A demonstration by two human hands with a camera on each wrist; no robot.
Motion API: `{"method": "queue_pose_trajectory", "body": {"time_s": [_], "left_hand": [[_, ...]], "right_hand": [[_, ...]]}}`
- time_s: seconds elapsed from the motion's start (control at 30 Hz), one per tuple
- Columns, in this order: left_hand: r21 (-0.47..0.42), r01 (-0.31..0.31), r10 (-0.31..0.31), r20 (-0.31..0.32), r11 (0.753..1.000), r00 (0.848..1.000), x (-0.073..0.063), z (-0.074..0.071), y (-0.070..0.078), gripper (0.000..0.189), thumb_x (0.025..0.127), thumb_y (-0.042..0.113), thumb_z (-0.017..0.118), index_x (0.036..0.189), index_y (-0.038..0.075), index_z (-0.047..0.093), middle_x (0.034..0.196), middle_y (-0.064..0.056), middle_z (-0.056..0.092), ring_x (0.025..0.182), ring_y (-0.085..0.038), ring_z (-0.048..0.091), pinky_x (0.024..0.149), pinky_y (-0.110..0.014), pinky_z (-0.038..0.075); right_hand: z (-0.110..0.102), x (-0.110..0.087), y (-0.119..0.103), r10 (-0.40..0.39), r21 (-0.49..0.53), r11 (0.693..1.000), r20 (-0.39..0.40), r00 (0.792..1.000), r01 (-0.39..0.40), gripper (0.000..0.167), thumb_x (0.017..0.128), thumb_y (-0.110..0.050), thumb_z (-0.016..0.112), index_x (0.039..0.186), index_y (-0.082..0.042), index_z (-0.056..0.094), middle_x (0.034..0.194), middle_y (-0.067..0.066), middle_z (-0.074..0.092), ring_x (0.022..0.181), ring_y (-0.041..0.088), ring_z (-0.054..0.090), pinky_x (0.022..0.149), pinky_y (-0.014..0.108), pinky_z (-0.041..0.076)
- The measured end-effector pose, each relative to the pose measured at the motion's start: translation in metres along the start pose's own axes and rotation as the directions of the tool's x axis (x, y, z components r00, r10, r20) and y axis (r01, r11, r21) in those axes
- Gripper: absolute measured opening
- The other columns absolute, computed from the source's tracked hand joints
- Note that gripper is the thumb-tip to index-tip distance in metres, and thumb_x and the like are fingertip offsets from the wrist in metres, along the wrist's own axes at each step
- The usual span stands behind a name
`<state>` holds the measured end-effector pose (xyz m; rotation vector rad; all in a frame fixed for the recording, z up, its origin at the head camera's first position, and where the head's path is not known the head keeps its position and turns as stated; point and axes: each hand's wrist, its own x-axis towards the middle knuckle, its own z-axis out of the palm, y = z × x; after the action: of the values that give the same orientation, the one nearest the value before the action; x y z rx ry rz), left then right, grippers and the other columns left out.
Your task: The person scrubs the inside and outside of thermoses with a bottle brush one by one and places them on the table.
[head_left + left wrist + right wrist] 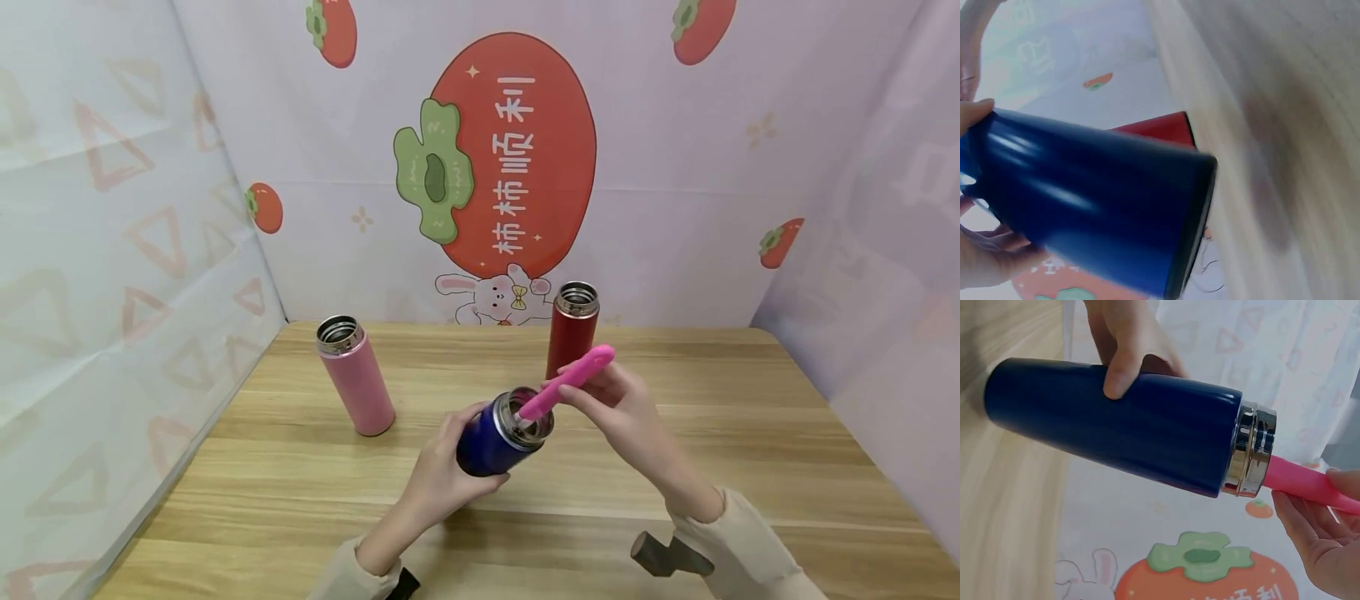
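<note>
My left hand grips a dark blue metal thermos bottle around its body. The bottle is lidless and tilted, its steel mouth leaning to the right, its base close over the table. The fingers and thumb of my right hand pinch a bright pink handle. This handle slants down into the bottle's mouth, and its lower end is hidden inside. In the right wrist view the pink handle comes straight out of the steel neck.
Behind my right hand stands a red lidless bottle. A pink lidless bottle stands to the left on the wooden table. Printed cloth hangs at the back and both sides. Each wrist carries a dark strapped device.
</note>
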<state>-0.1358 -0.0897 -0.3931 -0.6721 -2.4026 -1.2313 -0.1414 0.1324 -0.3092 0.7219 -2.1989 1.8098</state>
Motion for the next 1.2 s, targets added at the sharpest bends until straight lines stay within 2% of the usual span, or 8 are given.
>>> {"method": "queue_pose_trajectory", "body": {"time_s": [0.1,0.27,0.47,0.5,0.63,0.77,1.03,1.2], "left_hand": [[0.135,-0.040,0.046,-0.042,0.990,0.998,-0.001,-0.004,0.003,0.084,0.052,0.024,0.083,0.126,0.026,0.043,0.100,-0.001,0.050,0.090,-0.019,0.057,0.072,-0.039,0.048],[0.301,-0.135,0.162,-0.067,0.944,0.985,-0.004,-0.007,0.005,0.084,0.051,0.026,0.084,0.124,0.023,0.045,0.100,-0.006,0.050,0.087,-0.024,0.058,0.069,-0.040,0.049],[0.424,-0.220,0.283,-0.090,0.878,0.955,-0.008,-0.009,0.002,0.084,0.048,0.027,0.084,0.123,0.021,0.047,0.099,-0.009,0.051,0.083,-0.023,0.058,0.068,-0.037,0.047],[0.435,-0.228,0.296,-0.093,0.871,0.951,-0.008,-0.009,0.001,0.084,0.047,0.026,0.084,0.123,0.020,0.047,0.099,-0.009,0.051,0.083,-0.023,0.057,0.067,-0.037,0.047],[0.467,-0.245,0.328,-0.104,0.849,0.939,-0.009,-0.012,-0.001,0.086,0.045,0.024,0.084,0.123,0.019,0.048,0.098,-0.011,0.051,0.084,-0.024,0.057,0.067,-0.038,0.046],[0.489,-0.253,0.345,-0.106,0.835,0.932,-0.010,-0.014,-0.003,0.086,0.044,0.024,0.085,0.122,0.019,0.049,0.098,-0.012,0.052,0.085,-0.025,0.056,0.068,-0.039,0.047],[0.529,-0.282,0.390,-0.102,0.801,0.915,-0.012,-0.017,0.001,0.087,0.044,0.026,0.085,0.123,0.018,0.049,0.096,-0.012,0.053,0.080,-0.025,0.057,0.066,-0.039,0.047],[0.537,-0.267,0.363,-0.081,0.801,0.928,-0.014,-0.019,0.003,0.086,0.046,0.028,0.085,0.123,0.019,0.049,0.096,-0.013,0.053,0.080,-0.026,0.056,0.068,-0.039,0.047]], "right_hand": [[0.000,-0.007,0.007,0.040,0.070,0.997,-0.053,0.998,-0.036,0.022,0.085,-0.008,0.058,0.104,0.001,0.053,0.098,0.015,0.064,0.087,0.020,0.062,0.076,0.028,0.049],[-0.002,-0.018,0.047,-0.017,0.240,0.970,-0.115,0.993,0.044,0.022,0.086,-0.005,0.055,0.105,0.005,0.052,0.101,0.021,0.062,0.091,0.026,0.062,0.079,0.033,0.048],[-0.001,-0.027,0.032,-0.014,0.325,0.942,-0.209,0.978,0.083,0.016,0.086,0.001,0.053,0.100,0.007,0.051,0.094,0.012,0.066,0.087,0.020,0.064,0.078,0.032,0.047],[-0.001,-0.027,0.012,0.012,0.307,0.950,-0.233,0.972,0.062,0.014,0.085,0.003,0.052,0.099,0.008,0.051,0.092,0.011,0.067,0.085,0.019,0.064,0.076,0.033,0.048],[-0.008,-0.030,0.007,0.025,0.378,0.919,-0.337,0.941,0.111,0.013,0.085,0.009,0.049,0.095,0.002,0.054,0.088,0.008,0.067,0.083,0.019,0.064,0.074,0.033,0.048],[-0.016,-0.032,0.005,0.052,0.488,0.857,-0.404,0.913,0.167,0.014,0.084,0.013,0.046,0.093,0.004,0.053,0.085,0.011,0.066,0.082,0.022,0.065,0.074,0.035,0.047],[-0.029,-0.035,0.003,0.012,0.596,0.750,-0.445,0.895,0.287,0.014,0.083,0.018,0.043,0.094,0.013,0.051,0.083,0.020,0.065,0.080,0.030,0.064,0.072,0.039,0.046],[-0.036,-0.036,0.000,0.029,0.630,0.716,-0.458,0.888,0.302,0.015,0.083,0.019,0.042,0.094,0.016,0.051,0.082,0.022,0.064,0.078,0.031,0.064,0.070,0.040,0.046]]}}
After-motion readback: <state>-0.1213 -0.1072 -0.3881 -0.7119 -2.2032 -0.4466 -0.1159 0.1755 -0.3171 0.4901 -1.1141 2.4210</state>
